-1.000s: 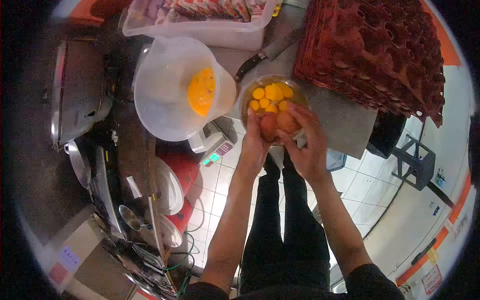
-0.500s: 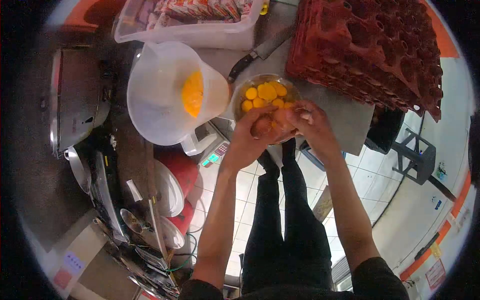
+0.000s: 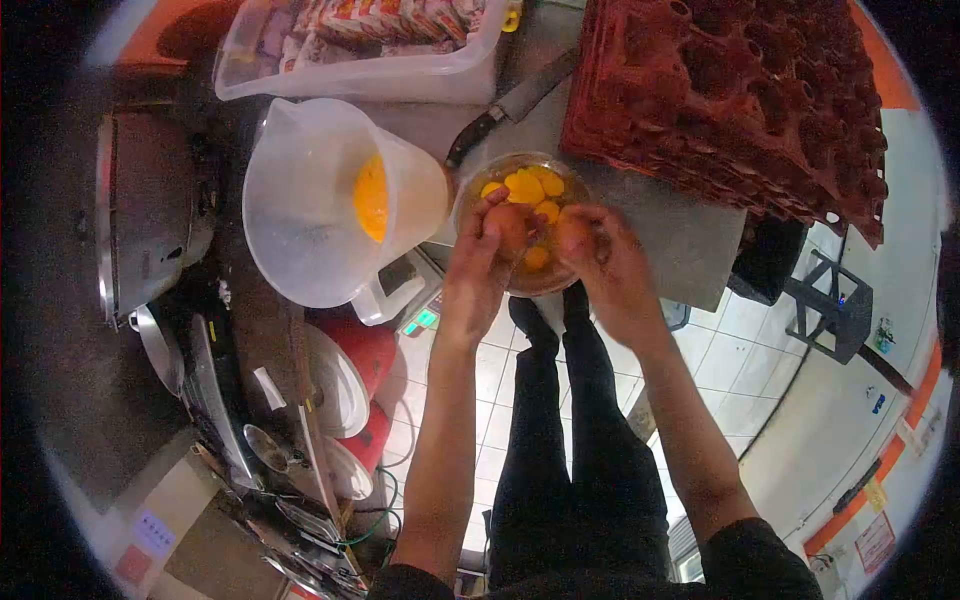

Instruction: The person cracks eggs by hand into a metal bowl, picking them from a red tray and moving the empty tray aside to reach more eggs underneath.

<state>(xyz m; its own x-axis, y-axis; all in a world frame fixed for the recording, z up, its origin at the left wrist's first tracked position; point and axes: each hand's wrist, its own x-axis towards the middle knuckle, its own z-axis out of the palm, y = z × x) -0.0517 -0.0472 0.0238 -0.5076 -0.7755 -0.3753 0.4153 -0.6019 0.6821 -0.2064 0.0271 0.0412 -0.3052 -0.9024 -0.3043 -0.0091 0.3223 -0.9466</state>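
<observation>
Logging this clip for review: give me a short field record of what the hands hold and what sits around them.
Left hand: holds a brown eggshell half over the bowl
Right hand: holds the other shell half, apart from the first
Glass bowl: several yolks inside, at the counter's edge
Plastic jug: left of the bowl, beaten egg inside
Knife: flat on the counter behind the bowl
Red egg trays: stacked to the right
Plastic tub: behind the jug, packets inside
</observation>
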